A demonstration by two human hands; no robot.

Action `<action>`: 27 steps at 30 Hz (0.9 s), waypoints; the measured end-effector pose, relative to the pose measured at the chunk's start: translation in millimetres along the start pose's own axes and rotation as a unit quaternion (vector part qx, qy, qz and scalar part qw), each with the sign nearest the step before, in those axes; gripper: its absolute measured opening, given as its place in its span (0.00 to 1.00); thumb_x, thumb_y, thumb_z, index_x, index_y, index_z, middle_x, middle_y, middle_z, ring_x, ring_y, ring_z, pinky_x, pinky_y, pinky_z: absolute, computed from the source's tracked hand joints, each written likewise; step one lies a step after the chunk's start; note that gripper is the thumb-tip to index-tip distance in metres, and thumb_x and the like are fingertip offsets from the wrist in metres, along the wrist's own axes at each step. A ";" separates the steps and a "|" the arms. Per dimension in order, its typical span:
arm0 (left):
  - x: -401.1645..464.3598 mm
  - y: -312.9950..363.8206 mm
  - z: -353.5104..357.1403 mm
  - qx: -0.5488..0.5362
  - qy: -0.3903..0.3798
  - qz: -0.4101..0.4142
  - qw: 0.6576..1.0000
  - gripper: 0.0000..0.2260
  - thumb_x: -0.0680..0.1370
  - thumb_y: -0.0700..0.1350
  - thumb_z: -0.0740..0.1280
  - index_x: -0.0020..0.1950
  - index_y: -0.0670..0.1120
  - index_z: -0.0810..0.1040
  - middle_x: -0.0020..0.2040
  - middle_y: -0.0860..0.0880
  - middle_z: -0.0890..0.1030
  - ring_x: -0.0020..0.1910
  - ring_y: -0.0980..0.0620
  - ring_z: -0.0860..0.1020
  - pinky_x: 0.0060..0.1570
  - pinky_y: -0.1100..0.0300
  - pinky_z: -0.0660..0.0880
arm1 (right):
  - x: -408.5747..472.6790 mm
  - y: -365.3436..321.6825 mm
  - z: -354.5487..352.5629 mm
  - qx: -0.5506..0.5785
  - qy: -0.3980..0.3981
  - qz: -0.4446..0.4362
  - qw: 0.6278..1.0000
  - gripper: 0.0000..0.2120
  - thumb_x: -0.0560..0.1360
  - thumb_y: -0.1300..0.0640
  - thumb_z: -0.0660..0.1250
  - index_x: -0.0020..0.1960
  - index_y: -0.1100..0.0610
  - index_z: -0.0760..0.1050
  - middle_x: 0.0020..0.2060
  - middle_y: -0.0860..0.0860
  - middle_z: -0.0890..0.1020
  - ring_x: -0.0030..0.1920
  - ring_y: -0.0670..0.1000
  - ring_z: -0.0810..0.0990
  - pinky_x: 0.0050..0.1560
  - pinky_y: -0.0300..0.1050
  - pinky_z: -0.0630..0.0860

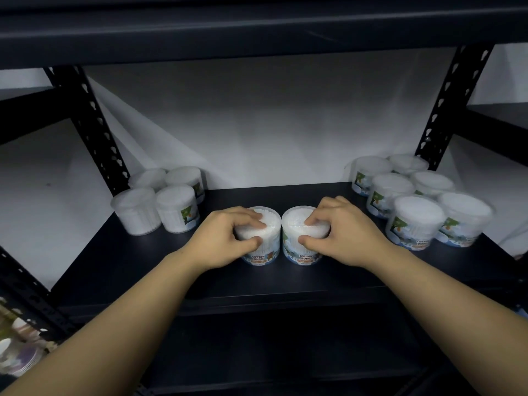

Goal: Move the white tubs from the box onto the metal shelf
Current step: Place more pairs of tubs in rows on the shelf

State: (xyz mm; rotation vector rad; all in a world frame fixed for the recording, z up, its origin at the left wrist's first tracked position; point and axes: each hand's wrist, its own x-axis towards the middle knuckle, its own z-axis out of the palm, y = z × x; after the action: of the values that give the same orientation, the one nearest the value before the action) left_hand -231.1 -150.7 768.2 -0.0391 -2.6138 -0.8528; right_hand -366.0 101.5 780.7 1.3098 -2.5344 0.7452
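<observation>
Two white tubs of cotton buds stand side by side, touching, in the middle of the dark metal shelf [137, 270]. My left hand [225, 238] grips the left tub [268, 250] from above, fingers over its lid. The right tub [294, 247] is held the same way by my right hand [340, 232]. Both tubs rest on the shelf board with their labels facing me. The box is out of view.
Several more white tubs stand in a cluster at the shelf's back left [171, 207] and a larger cluster at the back right [414, 218]. Black perforated uprights [94, 130] rise on both sides, and an upper shelf [257, 27] hangs overhead. A white wall lies behind.
</observation>
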 end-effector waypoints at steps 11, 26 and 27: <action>54.8 3.4 16.4 0.040 -0.050 0.000 0.998 0.15 0.72 0.48 0.75 0.58 0.54 0.86 0.61 0.58 0.82 0.62 0.61 0.79 0.66 0.65 0.71 | 24.7 36.9 -18.9 -0.039 -0.053 0.038 0.997 0.22 0.70 0.35 0.72 0.58 0.46 0.83 0.52 0.42 0.79 0.56 0.47 0.76 0.57 0.49 0.75; 156.3 -4.5 49.0 0.095 -0.078 -0.042 0.991 0.15 0.77 0.48 0.72 0.65 0.52 0.82 0.68 0.55 0.80 0.67 0.52 0.77 0.66 0.62 0.69 | 101.8 102.7 -27.6 -0.087 -0.109 0.096 0.985 0.25 0.74 0.38 0.71 0.65 0.50 0.79 0.64 0.48 0.80 0.64 0.53 0.76 0.64 0.50 0.72; 162.3 -6.2 50.0 0.102 -0.081 -0.042 0.991 0.16 0.78 0.49 0.72 0.65 0.52 0.82 0.68 0.55 0.80 0.66 0.52 0.77 0.66 0.61 0.70 | 107.0 107.2 -27.0 -0.088 -0.112 0.096 0.985 0.25 0.74 0.38 0.71 0.66 0.50 0.79 0.64 0.48 0.80 0.64 0.54 0.76 0.64 0.49 0.72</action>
State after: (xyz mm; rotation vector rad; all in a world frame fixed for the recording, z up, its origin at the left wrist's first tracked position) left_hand -399.6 -142.1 788.1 0.0621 -2.8608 -0.6278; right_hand -517.1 91.4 808.2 1.1612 -2.8593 0.4139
